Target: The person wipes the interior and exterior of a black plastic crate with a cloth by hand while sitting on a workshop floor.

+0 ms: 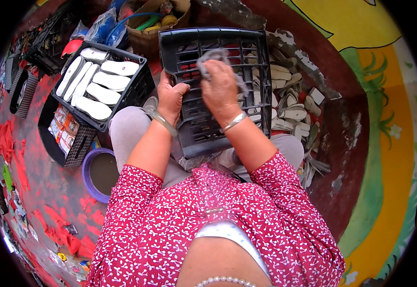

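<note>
A black slatted plastic crate (170, 48) is tilted up over my lap, its openwork side facing me. My left hand (171, 98) grips its left edge at a notch, thumb on the near side and the other fingers partly hidden. In my right hand (220, 91) is a crumpled grey rag (213, 54), pressed against the middle of the slats. Some of the rag hangs down past the fingers on the right. Through the gaps, parts of what lies behind the crate show.
To my left, a black crate (146, 81) holds rows of white insoles (104, 94), above a checkered bin (82, 143) of packets. A purple basin (85, 174) of murky liquid stands by my left knee. Loose insoles (292, 112) are heaped at right, near a painted wall (385, 95). A cardboard box (144, 40) stands behind.
</note>
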`<action>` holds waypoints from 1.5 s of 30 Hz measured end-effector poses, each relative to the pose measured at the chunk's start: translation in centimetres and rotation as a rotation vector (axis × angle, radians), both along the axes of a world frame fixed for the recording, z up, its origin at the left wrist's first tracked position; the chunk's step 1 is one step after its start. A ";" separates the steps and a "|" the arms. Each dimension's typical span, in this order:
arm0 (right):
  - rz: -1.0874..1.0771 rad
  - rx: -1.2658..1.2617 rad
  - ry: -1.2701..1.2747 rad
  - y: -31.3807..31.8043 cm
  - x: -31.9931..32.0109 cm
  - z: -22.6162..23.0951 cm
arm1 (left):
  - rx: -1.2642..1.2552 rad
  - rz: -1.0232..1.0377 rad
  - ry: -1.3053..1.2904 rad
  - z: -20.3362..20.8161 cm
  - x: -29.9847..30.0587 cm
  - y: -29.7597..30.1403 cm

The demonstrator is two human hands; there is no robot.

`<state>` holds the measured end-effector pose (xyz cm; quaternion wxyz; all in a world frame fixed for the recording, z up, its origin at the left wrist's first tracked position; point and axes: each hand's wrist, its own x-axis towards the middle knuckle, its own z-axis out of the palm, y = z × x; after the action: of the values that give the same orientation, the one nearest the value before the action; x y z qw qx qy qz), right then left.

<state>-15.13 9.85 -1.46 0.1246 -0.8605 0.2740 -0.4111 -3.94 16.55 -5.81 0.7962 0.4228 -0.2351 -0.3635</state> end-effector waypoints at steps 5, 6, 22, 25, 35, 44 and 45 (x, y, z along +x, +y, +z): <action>0.284 0.012 -0.086 0.5 2.5 -0.1 | -0.012 0.042 0.007 -0.6 0.3 -0.6; 0.315 -0.006 -0.076 0.0 2.0 0.0 | -0.022 0.020 0.009 -0.4 0.3 -0.5; -0.263 -0.156 0.203 -5.2 -7.6 -0.3 | -0.041 -0.039 0.064 0.4 0.0 -0.2; -0.313 -0.172 0.248 -4.2 -6.6 0.2 | -0.037 -0.042 0.049 0.1 0.3 -0.2; -0.205 0.062 0.581 -4.5 -8.5 3.3 | 0.029 0.005 0.005 0.2 -0.2 -0.1; 0.083 1.008 -0.115 -9.1 -15.3 6.5 | -0.018 0.006 0.046 0.2 0.0 -0.1; 0.021 0.940 -0.333 -8.7 -15.4 6.8 | -0.019 0.002 0.048 0.1 -0.1 -0.1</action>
<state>-30.50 1.15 5.32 0.5452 -0.6367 0.3972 -0.3736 -4.08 16.42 -5.66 0.8058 0.4069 -0.2190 -0.3704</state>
